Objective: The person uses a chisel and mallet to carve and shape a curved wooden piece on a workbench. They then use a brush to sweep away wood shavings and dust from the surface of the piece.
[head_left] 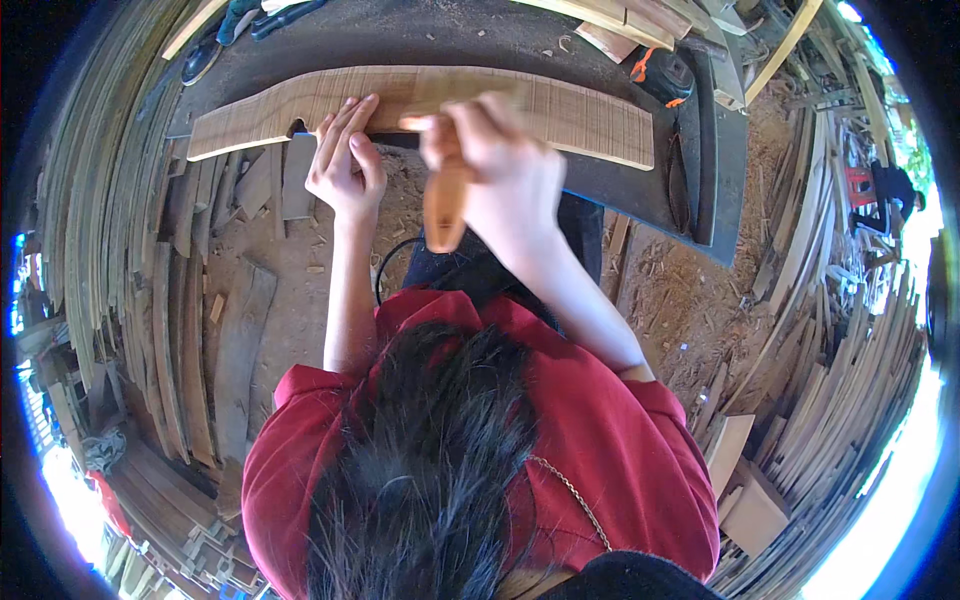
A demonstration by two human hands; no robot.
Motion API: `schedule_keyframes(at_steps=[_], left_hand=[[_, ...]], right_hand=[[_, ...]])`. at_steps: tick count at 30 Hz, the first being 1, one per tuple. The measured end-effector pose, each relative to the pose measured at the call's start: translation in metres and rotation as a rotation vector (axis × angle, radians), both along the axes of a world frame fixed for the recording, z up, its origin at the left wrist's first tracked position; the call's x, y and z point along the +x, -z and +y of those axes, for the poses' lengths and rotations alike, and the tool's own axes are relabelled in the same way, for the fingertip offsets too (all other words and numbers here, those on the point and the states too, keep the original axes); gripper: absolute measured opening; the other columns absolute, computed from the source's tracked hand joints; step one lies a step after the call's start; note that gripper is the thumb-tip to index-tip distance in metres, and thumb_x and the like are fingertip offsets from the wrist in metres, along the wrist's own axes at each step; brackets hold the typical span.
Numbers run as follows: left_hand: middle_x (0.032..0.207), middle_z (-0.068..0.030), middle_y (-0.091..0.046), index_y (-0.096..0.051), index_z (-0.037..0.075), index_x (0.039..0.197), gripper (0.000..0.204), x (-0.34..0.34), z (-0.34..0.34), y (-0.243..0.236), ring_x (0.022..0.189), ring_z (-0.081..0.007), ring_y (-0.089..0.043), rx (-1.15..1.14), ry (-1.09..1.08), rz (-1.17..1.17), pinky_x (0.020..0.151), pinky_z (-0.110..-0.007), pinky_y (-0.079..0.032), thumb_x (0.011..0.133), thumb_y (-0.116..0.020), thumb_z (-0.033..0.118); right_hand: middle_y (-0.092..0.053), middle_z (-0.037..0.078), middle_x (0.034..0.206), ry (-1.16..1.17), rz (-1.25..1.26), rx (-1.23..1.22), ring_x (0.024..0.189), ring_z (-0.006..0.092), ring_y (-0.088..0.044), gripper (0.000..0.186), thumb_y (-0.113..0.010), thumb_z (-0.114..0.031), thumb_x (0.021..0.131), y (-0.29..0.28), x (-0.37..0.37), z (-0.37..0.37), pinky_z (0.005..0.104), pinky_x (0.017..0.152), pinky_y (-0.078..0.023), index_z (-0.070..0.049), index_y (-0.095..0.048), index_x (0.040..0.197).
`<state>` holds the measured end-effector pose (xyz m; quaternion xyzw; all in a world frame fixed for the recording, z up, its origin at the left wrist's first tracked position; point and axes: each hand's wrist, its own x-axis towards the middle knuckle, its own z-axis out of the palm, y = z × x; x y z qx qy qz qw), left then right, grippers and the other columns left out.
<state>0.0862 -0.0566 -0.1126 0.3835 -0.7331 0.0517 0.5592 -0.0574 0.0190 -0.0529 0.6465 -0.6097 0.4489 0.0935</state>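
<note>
A long, shaped wooden board point(590, 112) with striped grain and a small notch in its near edge lies across the dark bench point(730, 205). On the board's near edge, just right of the notch, rests my left hand point(345, 165), its fingers stretched over the top face and its thumb apart. My right hand point(500, 170) is closed around a wooden-handled tool point(445, 210) above the middle of the board. The handle points toward me. Motion smears the tan head of the tool, so its kind is unclear, and I cannot tell whether it touches the board.
An orange-and-black tape measure point(663, 78) sits on the bench behind the board's right end. More wood pieces point(610, 20) lie at the back. Stacks of planks point(95, 190) line the left side, and others point(840, 400) the right. Wood scraps litter the dirt floor point(690, 310).
</note>
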Motion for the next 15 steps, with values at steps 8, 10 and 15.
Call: schedule_keyframes(at_steps=[8,10,15], left_hand=[[0.094,-0.0062,-0.070,-0.070,0.004,0.095,0.034,0.003,-0.001,0.000,0.096,-0.0246,-0.067,-0.021,0.027,0.011,0.087,-0.038,-0.048,0.094,-0.038,0.015],[0.095,-0.0058,-0.070,-0.070,0.003,0.095,0.034,0.003,-0.002,0.004,0.095,-0.0246,-0.067,-0.037,0.032,0.025,0.087,-0.039,-0.049,0.094,-0.038,0.015],[0.094,-0.0060,-0.071,-0.070,0.003,0.095,0.034,0.001,-0.004,0.007,0.095,-0.0242,-0.067,-0.088,0.064,0.031,0.085,-0.038,-0.049,0.094,-0.037,0.013]], right_hand=[[-0.062,0.012,0.054,0.022,-0.221,0.392,0.051,0.0246,-0.064,0.055,-0.057,-0.052,0.085,-0.036,-0.068,-0.017,0.0368,0.046,-0.050,-0.004,-0.064,0.060],[-0.062,0.012,0.054,0.244,-0.316,0.477,0.049,0.0219,-0.063,0.053,-0.057,-0.050,0.085,-0.038,-0.105,0.005,0.0339,0.048,-0.050,-0.003,-0.064,0.063],[-0.065,0.014,0.061,0.689,-0.248,0.446,0.056,0.0223,-0.066,0.044,-0.058,-0.042,0.085,-0.060,-0.145,0.047,0.0340,0.055,-0.052,-0.001,-0.068,0.074]])
